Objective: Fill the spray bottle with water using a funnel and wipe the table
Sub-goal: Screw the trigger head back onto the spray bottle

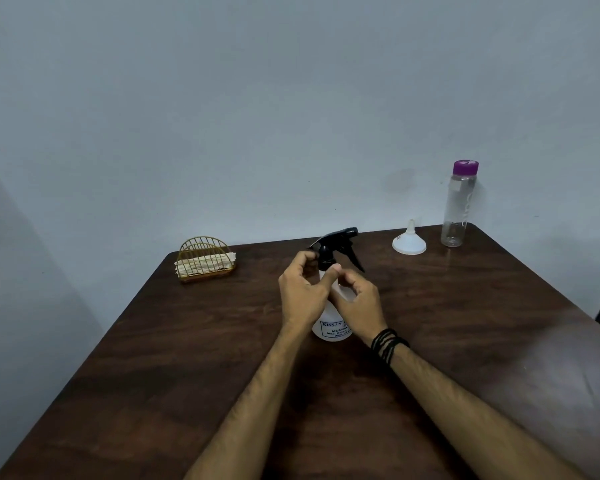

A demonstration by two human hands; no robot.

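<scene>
A white spray bottle (332, 329) with a black trigger head (336, 242) stands upright in the middle of the dark wooden table (187, 358). My left hand (300, 291) curls around the black collar at the bottle's neck. My right hand (359, 301), with black cords at the wrist, grips the bottle's shoulder from the right. A white funnel (409, 240) rests upside down, spout up, at the back right. Beside it stands a clear water bottle (458, 206) with a purple cap on, holding a little water at the bottom.
A gold wire holder (205, 259) with folded tissues stands at the back left of the table. A pale blue wall rises just behind the table's far edge. A dark object shows at the far right edge.
</scene>
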